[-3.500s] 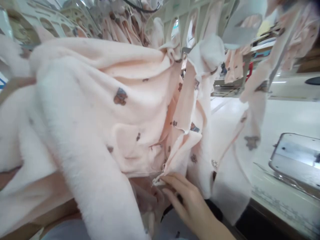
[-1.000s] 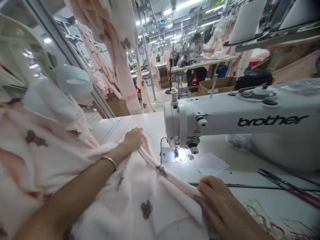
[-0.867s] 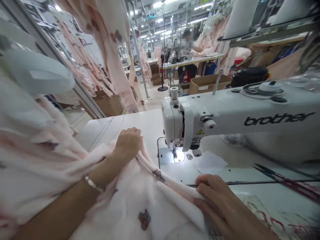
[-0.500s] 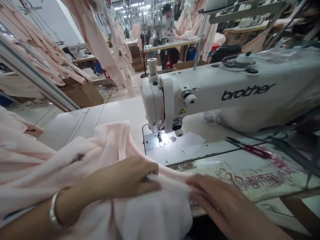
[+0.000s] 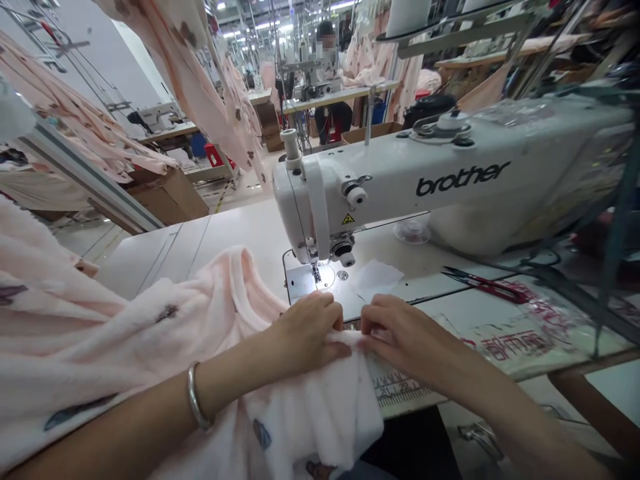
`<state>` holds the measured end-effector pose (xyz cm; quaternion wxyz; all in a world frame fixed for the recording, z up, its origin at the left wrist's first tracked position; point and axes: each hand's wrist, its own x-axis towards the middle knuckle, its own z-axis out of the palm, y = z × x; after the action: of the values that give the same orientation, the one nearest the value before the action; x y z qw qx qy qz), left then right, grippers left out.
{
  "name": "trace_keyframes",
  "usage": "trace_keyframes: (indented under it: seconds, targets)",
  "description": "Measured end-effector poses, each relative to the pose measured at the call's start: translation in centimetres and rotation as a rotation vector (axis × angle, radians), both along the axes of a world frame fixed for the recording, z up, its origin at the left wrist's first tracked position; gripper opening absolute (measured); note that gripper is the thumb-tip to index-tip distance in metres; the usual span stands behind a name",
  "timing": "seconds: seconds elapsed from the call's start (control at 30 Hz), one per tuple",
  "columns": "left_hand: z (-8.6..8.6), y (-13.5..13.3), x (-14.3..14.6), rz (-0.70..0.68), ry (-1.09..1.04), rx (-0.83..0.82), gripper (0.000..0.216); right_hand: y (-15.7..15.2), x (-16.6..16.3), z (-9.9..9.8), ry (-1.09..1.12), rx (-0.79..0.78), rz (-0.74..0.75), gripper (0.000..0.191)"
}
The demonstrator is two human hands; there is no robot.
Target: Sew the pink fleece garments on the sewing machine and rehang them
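Observation:
A soft pale pink garment with small printed motifs lies bunched over the table's left side and hangs down its front edge. Its banded neckline curves toward my hands. My left hand, below a silver bangle, pinches the garment's edge. Close beside it, my right hand pinches the same edge between thumb and fingers. Both hands are just in front of the lit needle plate of a white sewing machine. The cloth is in front of the presser foot, not under it.
Red-handled thread snips lie to the right on the table. A white scrap rests by the needle plate, and a clear bobbin behind it. A ruler strip runs along the front edge. Pink garments hang at left; a person sits beyond.
My right hand has moved left and up, my left hand right and up, so they are closer together on the garment's edge. The view has shifted slightly.

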<state>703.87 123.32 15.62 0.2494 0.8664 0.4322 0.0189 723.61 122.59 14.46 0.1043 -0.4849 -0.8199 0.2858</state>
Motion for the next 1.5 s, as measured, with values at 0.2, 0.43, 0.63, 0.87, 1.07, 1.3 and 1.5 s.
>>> trace_keyframes:
  seconds: [0.2, 0.43, 0.63, 0.87, 1.07, 1.3, 1.5]
  targets:
    - [0.5, 0.5, -1.1, 0.111, -0.123, -0.237, 0.027, 1.9, 0.3, 1.6, 0.171, -0.262, 0.105, 0.008]
    - [1.6, 1.1, -1.4, 0.112, -0.141, -0.414, 0.035, 3.8, 0.5, 2.0, 0.289, -0.471, 0.164, 0.003]
    - [1.6, 1.3, -1.7, 0.175, -0.218, -0.550, 0.030, 3.5, 0.5, 2.1, 0.260, -0.390, 0.138, 0.006]
    - [1.1, 0.1, -0.9, 0.339, -0.278, -0.428, 0.021, 1.9, 1.0, 2.2, 0.308, -0.355, 0.044, 0.010]
    - [1.4, -0.8, -0.3, 0.346, -0.294, -0.262, 0.016, 0.4, 0.7, 1.7, 0.261, -0.417, -0.077, 0.011]
    - [0.8, 0.2, -1.2, 0.399, -0.355, -0.451, 0.021, 1.4, -0.3, 0.8, 0.390, -0.498, -0.103, 0.014]
    - [-0.4, 3.3, -1.6, 0.584, -0.263, -0.307, 0.026, 6.3, -2.7, -0.4, 0.271, -0.479, -0.103, 0.007]
